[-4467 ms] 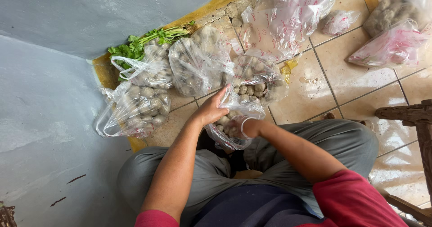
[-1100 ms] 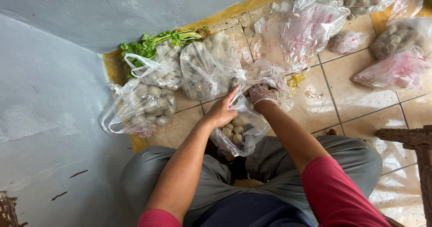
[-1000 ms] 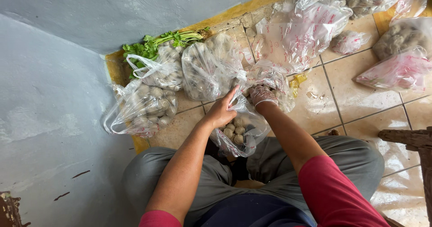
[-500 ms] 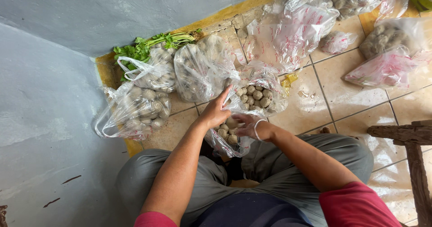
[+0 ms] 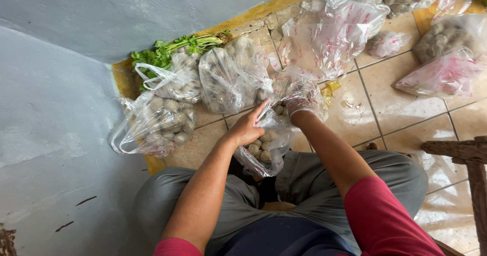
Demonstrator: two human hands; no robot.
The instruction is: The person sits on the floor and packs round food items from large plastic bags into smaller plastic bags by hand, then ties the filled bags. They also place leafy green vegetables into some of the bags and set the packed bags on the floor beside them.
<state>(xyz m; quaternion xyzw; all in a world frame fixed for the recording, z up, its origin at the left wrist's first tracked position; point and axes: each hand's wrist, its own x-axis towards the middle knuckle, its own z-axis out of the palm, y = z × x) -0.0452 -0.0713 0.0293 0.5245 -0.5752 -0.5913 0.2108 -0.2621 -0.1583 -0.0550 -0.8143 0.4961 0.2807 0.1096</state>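
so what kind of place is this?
Probably a home or market floor corner used for packing food. The person sits on a tiled floor against a grey wall, among clear bags of small round balls and a bunch of greens.

both hands reach forward: left hand (image 5: 247, 129) fingers pinched, right hand (image 5: 300, 100) curled.

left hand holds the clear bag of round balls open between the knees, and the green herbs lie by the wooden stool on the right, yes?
Not quite. In the head view the green herbs lie by the blue wall at upper left, not by the wooden stool. The left hand does hold the clear bag open.
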